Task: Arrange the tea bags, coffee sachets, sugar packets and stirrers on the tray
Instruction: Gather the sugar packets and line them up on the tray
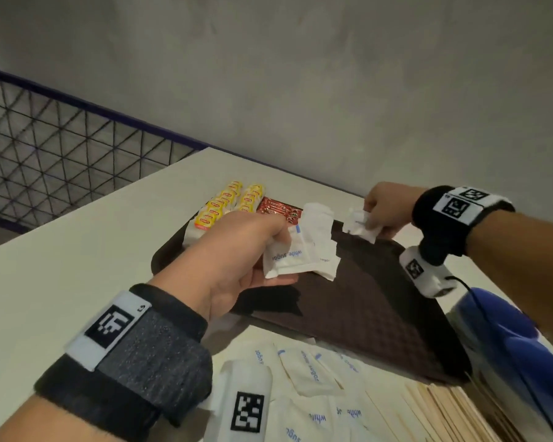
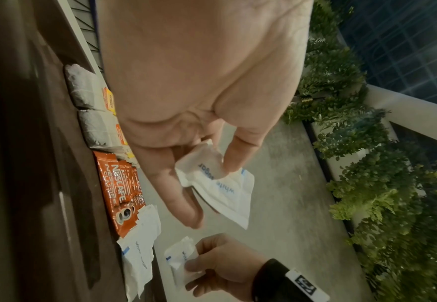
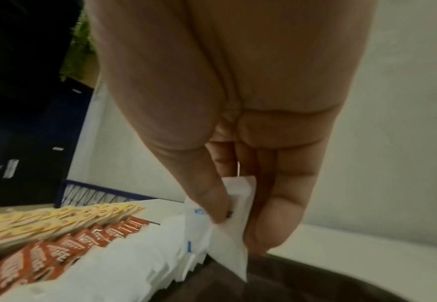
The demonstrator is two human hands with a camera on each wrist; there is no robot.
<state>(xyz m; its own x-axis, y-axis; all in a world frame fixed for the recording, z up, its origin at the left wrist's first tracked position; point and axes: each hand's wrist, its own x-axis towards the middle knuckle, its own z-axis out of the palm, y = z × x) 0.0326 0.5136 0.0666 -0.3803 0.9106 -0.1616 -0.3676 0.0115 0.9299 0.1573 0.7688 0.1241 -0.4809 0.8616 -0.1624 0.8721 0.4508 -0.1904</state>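
A dark brown tray [image 1: 371, 311] lies on the white table. Along its far side stand yellow tea bags [image 1: 227, 202], red coffee sachets [image 1: 278, 210] and a row of white sugar packets [image 1: 320, 237]. My left hand [image 1: 253, 250] pinches a couple of sugar packets [image 2: 220, 183] above the tray beside that row. My right hand [image 1: 383, 215] pinches a sugar packet [image 3: 234, 230] over the tray's far right corner. More sugar packets [image 1: 316, 390] and wooden stirrers [image 1: 454, 413] lie on the table in front of the tray.
A wire-mesh fence [image 1: 55, 151] with a purple rail runs behind the table at left, and a grey wall stands behind. A blue object [image 1: 517, 349] sits at the right near the tray's edge. Green plants [image 2: 367, 163] show in the left wrist view.
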